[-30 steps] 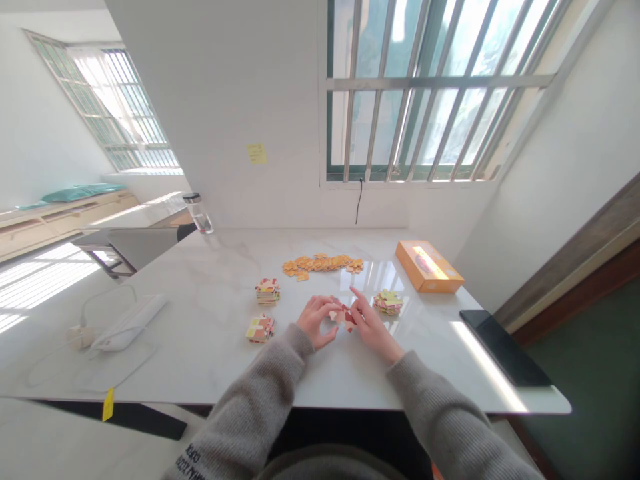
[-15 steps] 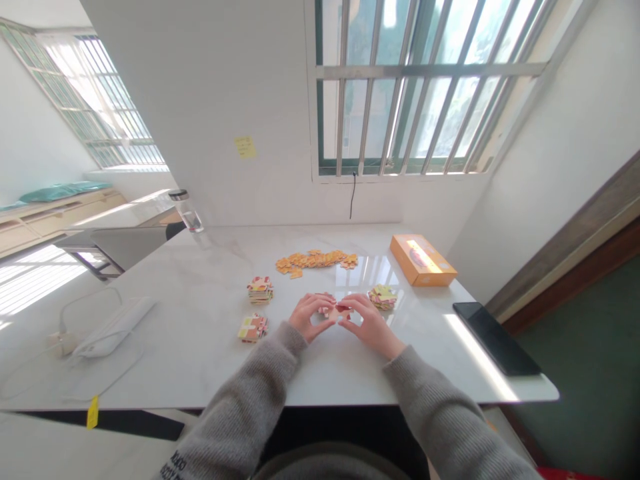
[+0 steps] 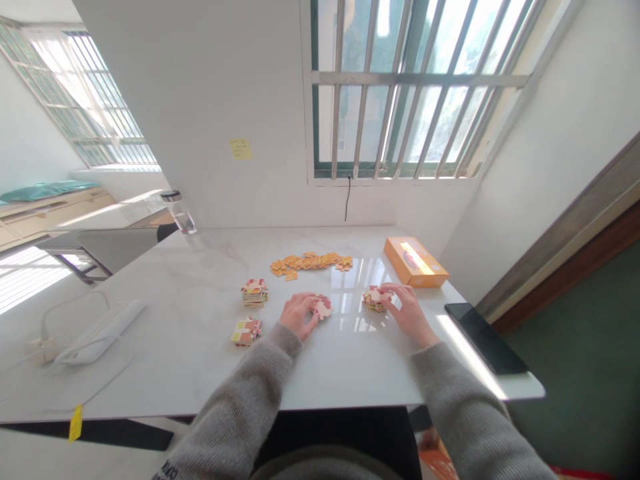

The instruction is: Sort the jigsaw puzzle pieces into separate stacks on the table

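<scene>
My left hand (image 3: 299, 316) rests low on the white marble table (image 3: 170, 347), its fingertips on a small cluster of joined pink-and-red jigsaw pieces (image 3: 323, 307). My right hand (image 3: 407, 312) reaches left, its fingers at a stack of jigsaw pieces (image 3: 374, 300). Whether those fingers pinch a piece is hidden. Two more mixed stacks of pieces (image 3: 254, 292) (image 3: 247, 331) lie left of my left hand. Farther off runs a long spread of orange jigsaw pieces (image 3: 310, 263).
An orange box (image 3: 415, 262) lies at the far right of the table, and a black tablet (image 3: 485, 337) lies near its right edge. A white device (image 3: 95, 341) with a cable sits at the left. A glass bottle (image 3: 179, 213) stands at the far left corner.
My hands have moved apart. The joined pieces now stay with my left hand, and my right hand has moved right, over to the stack of pieces. The view has shifted slightly.
</scene>
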{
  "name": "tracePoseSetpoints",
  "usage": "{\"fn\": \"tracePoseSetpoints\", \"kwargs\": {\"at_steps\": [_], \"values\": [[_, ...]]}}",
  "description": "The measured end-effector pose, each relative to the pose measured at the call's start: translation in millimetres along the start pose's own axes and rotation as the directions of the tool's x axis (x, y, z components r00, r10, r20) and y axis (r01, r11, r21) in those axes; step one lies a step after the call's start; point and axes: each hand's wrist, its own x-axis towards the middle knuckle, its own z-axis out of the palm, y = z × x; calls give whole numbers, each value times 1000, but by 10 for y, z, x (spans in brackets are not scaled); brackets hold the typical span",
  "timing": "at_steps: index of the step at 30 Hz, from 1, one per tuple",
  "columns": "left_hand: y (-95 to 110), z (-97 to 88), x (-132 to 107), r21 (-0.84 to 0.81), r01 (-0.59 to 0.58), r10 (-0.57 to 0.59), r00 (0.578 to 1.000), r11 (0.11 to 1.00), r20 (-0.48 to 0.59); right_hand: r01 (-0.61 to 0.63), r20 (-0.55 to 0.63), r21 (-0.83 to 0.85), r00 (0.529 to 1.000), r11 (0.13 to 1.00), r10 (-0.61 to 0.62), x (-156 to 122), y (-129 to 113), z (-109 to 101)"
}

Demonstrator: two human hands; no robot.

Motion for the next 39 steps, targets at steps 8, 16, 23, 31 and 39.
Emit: {"fn": "tracePoseSetpoints", "kwargs": {"at_steps": [8,16,23,31,39], "values": [[-38,5,-5,14,82,-81,996,997,-26,0,31,-46,1000,999,1,2,95,56],[82,-36,5,16,68,-69,994,998,82,269,-14,-101,962,958,-272,-67,-322,271],[109,-59,14,34,125,-128,984,992,122,352,319,47,881,935,-348,7,-800,781],[92,-61,16,14,99,-100,995,995,19,240,239,182,930,954,-279,82,-757,915],[103,-47,74,-483,320,-326,942,815,75,236,2,233,970,943,-243,-5,-901,826]]}}
